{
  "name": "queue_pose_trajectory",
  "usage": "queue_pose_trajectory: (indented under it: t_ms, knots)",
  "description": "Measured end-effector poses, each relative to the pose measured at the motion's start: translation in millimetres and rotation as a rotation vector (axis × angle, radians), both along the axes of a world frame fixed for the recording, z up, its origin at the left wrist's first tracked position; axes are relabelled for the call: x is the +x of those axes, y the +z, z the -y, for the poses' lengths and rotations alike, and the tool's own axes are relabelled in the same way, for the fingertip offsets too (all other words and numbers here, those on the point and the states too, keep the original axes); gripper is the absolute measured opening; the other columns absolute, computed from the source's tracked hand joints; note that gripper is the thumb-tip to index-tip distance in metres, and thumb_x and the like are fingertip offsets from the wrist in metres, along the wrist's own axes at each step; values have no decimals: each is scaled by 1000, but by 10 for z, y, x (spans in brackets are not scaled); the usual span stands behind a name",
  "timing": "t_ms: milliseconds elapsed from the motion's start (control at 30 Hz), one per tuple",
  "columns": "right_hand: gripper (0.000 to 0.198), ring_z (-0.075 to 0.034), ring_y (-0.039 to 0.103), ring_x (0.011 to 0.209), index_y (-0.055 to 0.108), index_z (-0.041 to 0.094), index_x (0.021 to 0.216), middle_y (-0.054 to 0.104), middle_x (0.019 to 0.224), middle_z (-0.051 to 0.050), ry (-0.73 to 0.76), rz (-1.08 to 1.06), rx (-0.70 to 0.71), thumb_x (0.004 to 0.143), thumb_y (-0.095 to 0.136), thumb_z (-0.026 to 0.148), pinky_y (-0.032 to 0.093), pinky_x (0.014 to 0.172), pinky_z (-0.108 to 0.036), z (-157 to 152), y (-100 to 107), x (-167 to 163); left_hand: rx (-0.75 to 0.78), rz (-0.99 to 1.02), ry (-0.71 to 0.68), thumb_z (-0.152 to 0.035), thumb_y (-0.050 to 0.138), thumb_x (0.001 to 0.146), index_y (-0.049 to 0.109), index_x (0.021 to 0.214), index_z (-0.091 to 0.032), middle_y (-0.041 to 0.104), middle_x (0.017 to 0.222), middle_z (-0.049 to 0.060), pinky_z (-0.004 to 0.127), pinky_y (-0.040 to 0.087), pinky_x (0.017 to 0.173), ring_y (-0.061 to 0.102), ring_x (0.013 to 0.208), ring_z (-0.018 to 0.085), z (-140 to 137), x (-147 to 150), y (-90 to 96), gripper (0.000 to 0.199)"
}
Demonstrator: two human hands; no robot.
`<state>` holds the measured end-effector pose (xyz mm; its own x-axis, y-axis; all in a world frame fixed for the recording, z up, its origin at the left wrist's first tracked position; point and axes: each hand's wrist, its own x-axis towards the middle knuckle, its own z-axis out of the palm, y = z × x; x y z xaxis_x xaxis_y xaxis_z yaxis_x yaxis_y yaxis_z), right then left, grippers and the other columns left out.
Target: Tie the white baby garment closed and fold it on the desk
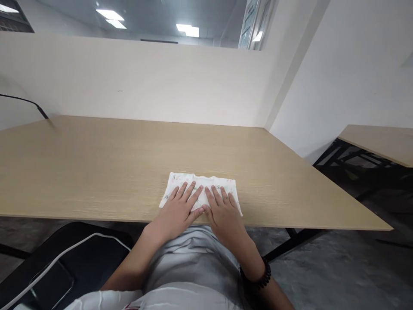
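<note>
A small white cloth piece (203, 181) with a faint coloured print lies flat at the table's front edge. Its far side has a shallow dip in the middle, like the neckline of a small folded garment; I cannot tell its exact kind. My left hand (176, 213) rests palm down on its left half, fingers spread and pointing away from me. On the right half lies my right hand (226, 217), also flat with fingers apart. The two thumbs meet near the cloth's centre. Both palms hide much of the near part of the cloth.
The wooden table (112, 159) stretches to a white wall (161, 82) with a window above. A black cable (29, 101) comes in at the far left. Below left is a black chair (87, 262) with a white cord (64, 252). Another table (380, 137) stands at the right.
</note>
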<state>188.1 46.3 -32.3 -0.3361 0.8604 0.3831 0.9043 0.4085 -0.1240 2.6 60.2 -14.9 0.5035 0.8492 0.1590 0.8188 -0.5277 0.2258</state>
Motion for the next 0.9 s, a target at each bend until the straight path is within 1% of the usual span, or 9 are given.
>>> queue_pose_trajectory:
  t_ms: [100,233,400,500,600,700,767,833,900]
  knots:
    - [59,-39,31,144,42,14,150,43,153,-15,-57,32,-6,102,30,46,29,114,-54,-26,-58,31,9,1,-23,-59,26,100,24,157,-28,21,164,7,52,16,120,14,151,30,-18,-29,-22,64]
    - [64,-39,30,144,40,11,151,39,155,-19,-167,40,-17,101,30,50,29,113,-56,-177,-24,151,10,1,-31,-64,31,98,23,157,-29,22,163,7,54,15,120,13,151,31,-7,-48,9,69]
    - [73,-35,34,143,34,-2,149,38,152,-28,-281,51,-182,101,30,52,24,116,-53,-403,41,305,-26,-20,-15,-68,34,94,22,157,-28,19,164,8,54,15,120,13,151,33,2,-35,23,75]
    - [79,-35,32,144,30,1,152,36,154,-27,-271,26,-229,99,28,59,22,115,-57,-434,52,394,-19,3,-55,-68,36,94,20,157,-30,19,164,8,52,15,120,14,151,32,7,-64,37,76]
    - [84,-40,26,145,28,5,154,32,155,-27,-346,-10,-222,95,29,65,22,111,-65,-413,66,504,-8,58,-74,-66,38,94,13,158,-30,19,164,8,48,19,120,17,151,29,-2,-153,77,78]
    - [84,-43,25,145,26,6,154,35,153,-28,-420,-68,-171,95,31,65,22,108,-68,-386,90,603,83,137,85,-65,40,95,16,158,-25,24,162,12,51,19,120,20,150,30,-52,-293,102,78]
    - [80,-44,28,143,28,7,153,39,152,-26,-398,-97,-139,96,34,62,22,108,-69,-372,105,626,102,163,234,-64,37,95,23,157,-21,29,160,15,54,19,118,23,149,33,-104,-390,89,76]
    - [72,-43,31,142,34,10,151,44,150,-23,-339,-97,-148,97,37,57,22,108,-69,-363,116,607,42,146,308,-64,34,96,29,155,-20,33,158,17,56,22,117,26,147,34,-153,-469,56,74]
    - [64,-42,34,141,40,12,149,46,149,-20,-279,-76,-203,98,37,52,23,109,-68,-357,122,563,-29,103,298,-66,34,95,31,154,-22,33,158,17,57,23,115,27,147,36,-185,-518,18,74]
